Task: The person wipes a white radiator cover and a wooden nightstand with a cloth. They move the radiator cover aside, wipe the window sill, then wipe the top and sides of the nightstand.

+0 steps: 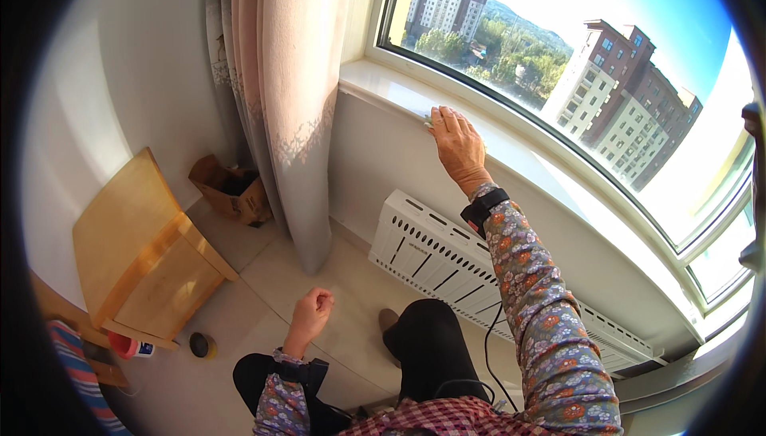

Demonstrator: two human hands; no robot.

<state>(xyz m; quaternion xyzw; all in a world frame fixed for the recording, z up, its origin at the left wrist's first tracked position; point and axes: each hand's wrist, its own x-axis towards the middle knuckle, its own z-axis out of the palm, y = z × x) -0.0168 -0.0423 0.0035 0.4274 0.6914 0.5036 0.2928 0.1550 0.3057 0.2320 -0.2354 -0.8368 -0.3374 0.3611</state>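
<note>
My right hand (pixel 459 144) lies palm down on the white windowsill (pixel 395 87), near its front edge. Under it is a thin cloth (pixel 428 120), of which only small pale-green bits show past the fingers; the rest is hidden. Lower down and to the left, my left hand (pixel 311 316) hangs in the air above the floor with its fingers curled in. Nothing can be seen in it. Both wrists wear black straps over floral sleeves.
Below the sill stands a white slotted radiator (pixel 431 256), with a black cable (pixel 492 331) in front. A pink-and-grey curtain (pixel 302 107) hangs left of the window (pixel 497 47). Further left are a cardboard box (pixel 242 204), a wooden chair (pixel 131 226) and a tape roll (pixel 201 345).
</note>
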